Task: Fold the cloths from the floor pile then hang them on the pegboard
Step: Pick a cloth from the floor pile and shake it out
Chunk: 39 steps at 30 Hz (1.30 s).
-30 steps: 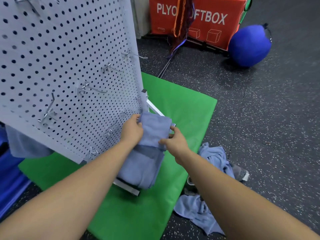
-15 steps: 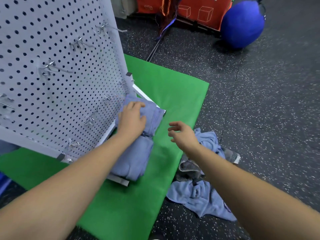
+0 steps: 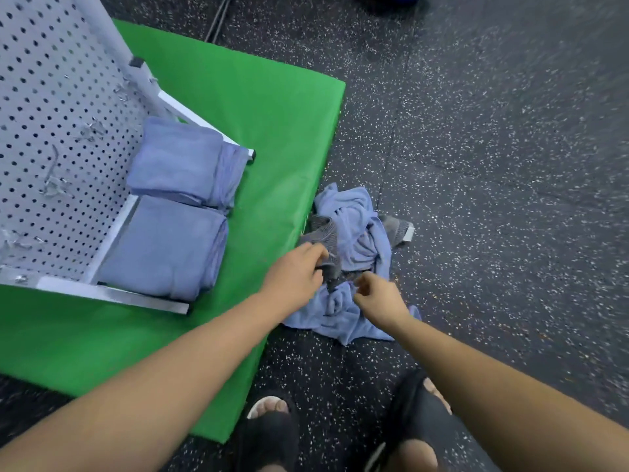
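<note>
Green padded mat (image 3: 272,131) covers the left part of the scene. Its right edge runs from the far middle down to the near middle. A white perforated metal pegboard (image 3: 51,114) stands on the mat at far left, on a white metal base frame (image 3: 112,294). Small metal hooks (image 3: 54,178) project from the board face.

Two folded light blue cloths sit against the board's lower right edge. The farther folded cloth (image 3: 177,161) touches the nearer folded cloth (image 3: 166,243), and both overlap the frame.

The crumpled pile of light blue and grey cloths (image 3: 357,240) lies on the black speckled rubber floor (image 3: 493,199), touching the mat's right edge. The floor right of and beyond the pile is open.

The left hand (image 3: 294,275) reaches across the mat edge and pinches a dark grey ribbed cloth (image 3: 323,233) at the left side of the pile. The right hand (image 3: 379,296) is over the near part of the pile with its fingers curled. Whether it holds any fabric cannot be told. The two hands are near each other but not touching.

Two black open-toe sandals (image 3: 269,430) stand on the floor at the near edge, just right of the mat's near corner.
</note>
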Available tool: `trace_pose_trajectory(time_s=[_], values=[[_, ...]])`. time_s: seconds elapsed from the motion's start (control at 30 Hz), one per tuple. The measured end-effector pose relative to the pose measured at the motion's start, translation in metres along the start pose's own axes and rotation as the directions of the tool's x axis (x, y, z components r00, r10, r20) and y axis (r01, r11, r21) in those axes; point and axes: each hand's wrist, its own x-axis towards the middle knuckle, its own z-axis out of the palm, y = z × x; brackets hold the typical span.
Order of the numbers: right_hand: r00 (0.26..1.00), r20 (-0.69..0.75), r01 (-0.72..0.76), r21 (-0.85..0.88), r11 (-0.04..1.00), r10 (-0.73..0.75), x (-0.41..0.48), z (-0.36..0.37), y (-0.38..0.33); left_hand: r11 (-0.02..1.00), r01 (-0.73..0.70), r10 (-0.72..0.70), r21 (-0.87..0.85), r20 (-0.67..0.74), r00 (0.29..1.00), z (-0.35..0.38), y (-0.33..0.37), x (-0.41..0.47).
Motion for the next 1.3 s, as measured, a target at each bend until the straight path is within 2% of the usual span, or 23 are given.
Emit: trace_pose_trajectory(time_s=[0.13, 0.23, 0.43, 0.63, 0.77, 0.83, 0.9, 0.97, 1.03, 1.17, 1.3], values=[[0.998, 0.049, -0.045, -0.104, 0.994, 0.050, -0.003, 0.033, 0.050, 0.999, 0.027, -0.033, 0.048, 0.130, 0.991, 0.054, -0.008, -0.017], [0.996, 0.081, -0.010, -0.167, 0.986, 0.024, -0.010, 0.054, 0.076, 0.992, 0.045, -0.066, 0.114, 0.189, 0.980, 0.084, -0.025, -0.031], [0.987, 0.161, 0.024, -0.236, 0.971, 0.015, -0.027, 0.084, 0.095, 0.930, -0.062, -0.076, 0.362, 0.356, 0.931, 0.130, -0.055, -0.051], [0.993, 0.105, -0.019, -0.271, 0.962, 0.049, -0.017, 0.103, 0.097, 0.871, -0.159, -0.004, 0.464, 0.332, 0.943, 0.147, -0.071, -0.046], [0.998, 0.060, 0.013, -0.250, 0.968, 0.002, -0.010, 0.097, 0.092, 0.841, -0.215, 0.016, 0.497, 0.375, 0.927, 0.143, -0.065, -0.031], [1.000, 0.001, 0.009, -0.225, 0.974, -0.009, -0.007, 0.084, 0.086, 0.894, -0.148, -0.017, 0.423, 0.362, 0.932, 0.134, -0.060, -0.021], [1.000, -0.005, 0.006, -0.217, 0.976, -0.007, -0.005, 0.063, 0.080, 0.965, -0.016, -0.070, 0.261, 0.316, 0.946, 0.118, -0.052, -0.013], [0.999, 0.055, 0.014, -0.245, 0.969, -0.001, -0.008, 0.035, 0.075, 0.991, 0.118, -0.132, 0.070, 0.259, 0.957, 0.097, -0.039, -0.008], [0.990, 0.138, 0.015, -0.283, 0.959, 0.025, -0.013, 0.001, 0.067, 0.981, 0.182, -0.164, -0.069, 0.205, 0.965, 0.068, -0.020, 0.000], [0.970, 0.242, 0.045, -0.257, 0.965, 0.019, -0.030, -0.070, 0.047, 0.966, 0.156, -0.108, -0.206, 0.226, 0.968, 0.000, 0.032, 0.017], [0.973, 0.216, 0.073, 0.044, 0.996, -0.080, -0.063, -0.138, 0.000, 0.959, 0.083, -0.011, -0.270, 0.258, 0.966, -0.065, 0.099, 0.022]])
